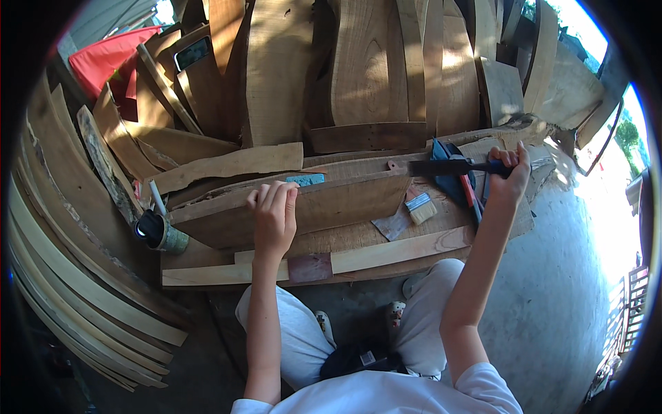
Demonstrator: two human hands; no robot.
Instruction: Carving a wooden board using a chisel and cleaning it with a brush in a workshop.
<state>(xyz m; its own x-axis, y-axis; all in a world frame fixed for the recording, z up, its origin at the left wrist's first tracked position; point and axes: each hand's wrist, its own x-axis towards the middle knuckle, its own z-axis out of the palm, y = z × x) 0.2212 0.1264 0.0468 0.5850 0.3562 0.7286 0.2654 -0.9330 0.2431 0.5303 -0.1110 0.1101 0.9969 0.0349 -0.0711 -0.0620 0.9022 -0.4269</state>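
A thick wooden plank (331,201) stands on edge, slanting across the workbench (441,200). My left hand (274,210) is closed at its upper edge, fingers curled over it. Just right of those fingers, a light-blue block (305,180) lies along the plank's top. In my right hand (512,168) is a dark, flat-bladed tool (439,168) with a black handle, gripped by the handle. Its blade points left, over the plank's right end; whether it touches the wood I cannot tell. Below the blade lie a paintbrush (420,209) and a thin greyish piece (392,225).
Dark blue cloth (448,186) and a red-edged tool (472,196) lie under my right wrist. A cup (169,238) with items in it stands at the left. Tall boards (279,76) lean behind; curved strips (89,303) stack at left. A phone (193,53) rests among boards.
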